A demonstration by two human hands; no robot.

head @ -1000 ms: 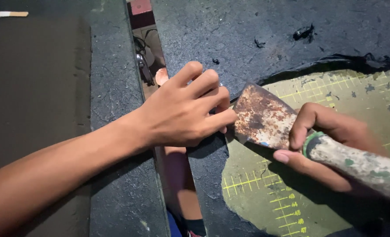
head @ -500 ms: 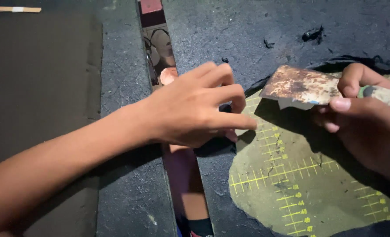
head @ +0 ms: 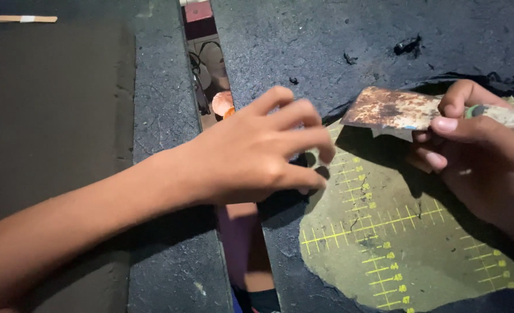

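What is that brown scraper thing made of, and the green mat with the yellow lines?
The scraper blade looks like thin metal: flat, with patchy orange-brown rust. Its handle, in the right hand, looks like worn, paint-stained wood, though that's unclear. The green mat seems to be rubbery plastic, matte and scratched, with printed yellow ruler lines; black, rough-looking material covers its edges.

We are in a workshop — a grimy black workbench (head: 338, 46) scarred with residue, a green cutting mat (head: 396, 243) with yellow ruled markings half bared beneath it, and a rusty scraper (head: 390, 110) in use — nothing domestic here.
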